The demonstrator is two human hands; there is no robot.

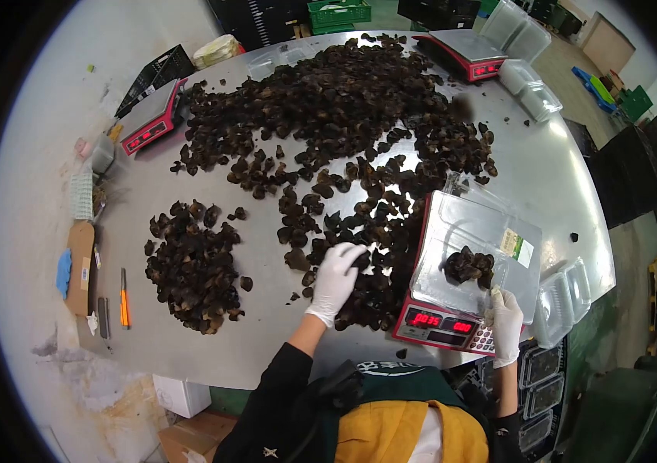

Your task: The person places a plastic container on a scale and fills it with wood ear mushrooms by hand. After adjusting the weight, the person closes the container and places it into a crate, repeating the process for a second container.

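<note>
My left hand (335,282), in a white glove, reaches into loose dark brown wood ear mushrooms (298,224) on the metal table. Its fingers curl around a dark piece, partly hidden. To the right stands a red digital scale (443,328) with lit red digits. On its plate rests a clear plastic container (438,287) holding a small clump of wood ear mushrooms (470,266). My right hand (507,326), also gloved, has its fingers closed at the container's near right corner, over the scale's right side.
A large mushroom heap (328,92) covers the far table; a smaller pile (193,270) lies left. Two more scales stand at far left (151,119) and far right (471,54). Clear containers (562,301) stack by the right edge. An orange cutter (124,301) lies left.
</note>
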